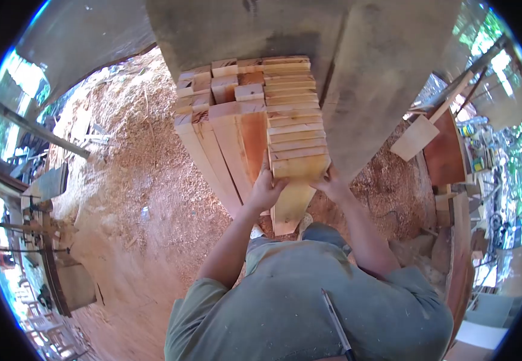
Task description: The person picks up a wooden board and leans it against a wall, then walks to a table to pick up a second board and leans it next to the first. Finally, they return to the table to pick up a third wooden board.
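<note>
A row of wooden boards (294, 129) stands on end in front of me, close together against a wall. My left hand (265, 190) is closed on the left edge of the frontmost wooden board (300, 167), near its top, with the thumb on its near face. On the opposite edge, my right hand (334, 184) grips the same board, its fingers partly hidden. The board's lower part narrows away toward my feet. Left of this row stand thicker wooden beams (228, 129), some with reddish faces and dark marks on their ends.
Wood shavings (140, 162) cover the floor and pile up at the left. A large grey panel (387, 78) rises behind the boards. Timber and a reddish-brown panel (444, 150) stand at the right; a wooden structure (53, 259) is at the left. A pen (338, 325) hangs at my shirt.
</note>
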The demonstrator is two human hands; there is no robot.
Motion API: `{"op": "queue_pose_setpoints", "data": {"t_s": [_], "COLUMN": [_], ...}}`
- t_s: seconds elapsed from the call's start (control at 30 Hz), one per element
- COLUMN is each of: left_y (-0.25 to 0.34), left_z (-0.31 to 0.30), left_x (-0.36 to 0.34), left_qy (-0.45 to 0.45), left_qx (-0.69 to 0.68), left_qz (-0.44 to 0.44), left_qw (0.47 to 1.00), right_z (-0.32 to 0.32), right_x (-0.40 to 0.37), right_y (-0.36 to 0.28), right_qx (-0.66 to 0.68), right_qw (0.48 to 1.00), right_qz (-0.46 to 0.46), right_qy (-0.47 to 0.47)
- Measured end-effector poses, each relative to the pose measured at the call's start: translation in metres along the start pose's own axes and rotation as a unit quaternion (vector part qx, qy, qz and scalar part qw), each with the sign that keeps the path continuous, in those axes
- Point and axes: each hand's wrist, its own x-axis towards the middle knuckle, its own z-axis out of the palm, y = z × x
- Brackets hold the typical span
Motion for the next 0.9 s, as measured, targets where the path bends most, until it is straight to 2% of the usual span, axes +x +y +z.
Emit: {"op": "queue_pose_setpoints", "data": {"t_s": [0.03, 0.07, 0.1, 0.13, 0.17, 0.2, 0.23, 0.27, 0.3, 0.33, 0.37, 0.4, 0.43, 0.47, 0.5, 0.53, 0.57, 0.6, 0.63, 0.67, 0.73, 0.8, 0.83, 0.9], "left_y": [-0.008, -0.012, -0.016, -0.021, -0.027, -0.031, -0.042, -0.081, -0.114, -0.114, -0.12, -0.115, -0.11, -0.105, -0.124, -0.134, -0.124, -0.089, -0.054, -0.027, 0.008, 0.004, 0.002, -0.019], "left_z": [0.001, 0.003, 0.004, 0.005, 0.008, 0.011, 0.013, 0.019, 0.023, 0.022, 0.028, 0.041, 0.056, 0.074, 0.102, 0.119, 0.151, 0.177, 0.203, 0.22, 0.26, 0.3, 0.316, 0.34], "left_x": [-0.004, -0.008, -0.011, -0.014, -0.018, -0.025, -0.035, -0.058, -0.088, -0.117, -0.157, -0.202, -0.248, -0.299, -0.368, -0.424, -0.474, -0.491, -0.506, -0.516, -0.533, -0.558, -0.567, -0.584], "left_qy": [0.006, 0.0, -0.007, -0.008, 0.0, -0.002, 0.0, 0.015, 0.033, 0.018, 0.043, 0.125, 0.105, 0.084, 0.14, -0.076, 0.039, 0.126, 0.215, 0.238, 0.489, 0.563, 0.56, 0.576], "left_qx": [0.104, 0.107, 0.045, -0.016, -0.008, 0.033, 0.073, 0.119, 0.162, 0.163, 0.174, 0.169, 0.226, 0.275, 0.231, 0.36, 0.224, 0.136, 0.044, 0.028, -0.244, -0.196, -0.168, -0.121], "left_qz": [0.055, 0.055, -0.021, -0.095, -0.093, -0.128, -0.165, -0.21, -0.257, -0.376, -0.398, -0.458, -0.523, -0.585, -0.607, -0.561, -0.676, -0.755, -0.811, -0.815, -0.724, -0.684, -0.689, -0.678], "left_qw": [0.993, 0.993, 0.999, 0.995, 0.996, 0.991, 0.984, 0.97, 0.952, 0.912, 0.9, 0.864, 0.815, 0.758, 0.747, 0.741, 0.701, 0.629, 0.542, 0.527, 0.421, 0.421, 0.429, 0.441], "right_z": [0.001, 0.003, 0.003, 0.0, -0.004, -0.007, -0.013, -0.019, -0.022, -0.024, -0.018, -0.015, -0.015, -0.013, -0.019, -0.023, -0.025, -0.031, -0.037, -0.04, -0.05, -0.052, -0.044, -0.043], "right_x": [0.004, 0.009, 0.01, 0.007, 0.003, 0.001, -0.001, -0.007, -0.02, -0.037, -0.05, -0.072, -0.093, -0.115, -0.134, -0.142, -0.163, -0.174, -0.183, -0.187, -0.191, -0.186, -0.178, -0.153], "right_y": [0.01, 0.017, 0.023, 0.02, 0.013, 0.008, 0.036, 0.068, 0.058, 0.047, 0.117, 0.085, 0.113, 0.175, 0.122, 0.147, 0.176, 0.174, 0.17, 0.167, 0.159, 0.126, 0.117, 0.141], "right_qx": [0.006, 0.023, 0.04, 0.044, -0.043, -0.132, -0.135, -0.138, -0.179, -0.223, -0.243, -0.263, -0.146, -0.041, -0.073, -0.09, -0.1, -0.102, -0.107, -0.119, -0.049, -0.045, -0.067, -0.046], "right_qw": [1.0, 0.998, 0.991, 0.991, 0.985, 0.97, 0.961, 0.947, 0.916, 0.873, 0.857, 0.858, 0.88, 0.883, 0.866, 0.858, 0.847, 0.831, 0.802, 0.763, 0.804, 0.833, 0.848, 0.841], "right_qz": [0.002, 0.048, 0.088, 0.082, 0.094, 0.102, 0.068, 0.034, 0.122, 0.206, 0.286, 0.237, 0.211, 0.184, 0.229, 0.197, 0.171, 0.171, 0.284, 0.389, 0.395, 0.405, 0.412, 0.413], "right_qy": [0.007, -0.041, -0.093, -0.097, -0.137, -0.179, -0.233, -0.289, -0.338, -0.382, -0.352, -0.372, -0.4, -0.43, -0.439, -0.465, -0.493, -0.519, -0.515, -0.502, -0.442, -0.373, -0.326, -0.345]}}
